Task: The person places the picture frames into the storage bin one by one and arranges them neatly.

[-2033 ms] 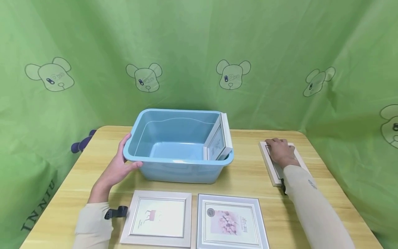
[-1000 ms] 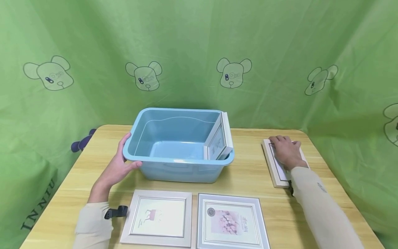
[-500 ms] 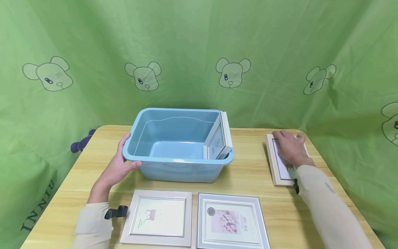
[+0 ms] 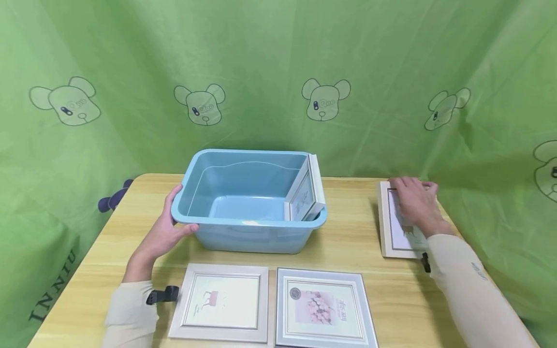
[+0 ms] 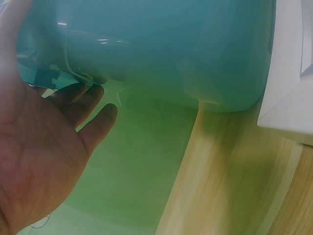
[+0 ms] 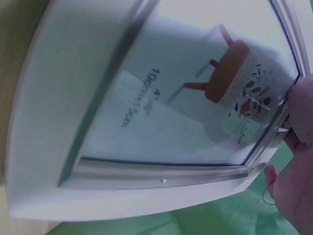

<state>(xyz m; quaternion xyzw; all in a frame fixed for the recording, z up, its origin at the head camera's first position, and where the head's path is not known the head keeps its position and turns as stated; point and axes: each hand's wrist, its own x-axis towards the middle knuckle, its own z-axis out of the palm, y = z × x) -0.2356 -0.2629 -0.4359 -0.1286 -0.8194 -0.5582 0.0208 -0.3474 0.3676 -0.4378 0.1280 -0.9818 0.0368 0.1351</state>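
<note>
A light blue plastic basin (image 4: 256, 239) stands at the back middle of the table in the head view. My left hand (image 4: 161, 234) holds its front left corner, thumb at the front rim and fingers along the left side. In the left wrist view the fingers (image 5: 100, 127) touch the wall. At the table's right, my right hand (image 4: 415, 200) grips the far edge of a white picture frame (image 4: 393, 244), which lies face up, its left side showing. The right wrist view shows a printed animal and size text on that picture frame (image 6: 112, 198). Another white frame (image 4: 318, 186) leans inside the basin's right end.
Two more picture frames lie flat along the front: a pale one with an animal print (image 4: 222, 333) and a silver one with pink flowers (image 4: 319, 333). A green curtain (image 4: 261, 53) hangs close behind the wooden table (image 4: 348, 217).
My right hand has shifted away and to the right with its picture frame, which has turned straighter and shows more of its left side. My left hand and the basin keep their place.
</note>
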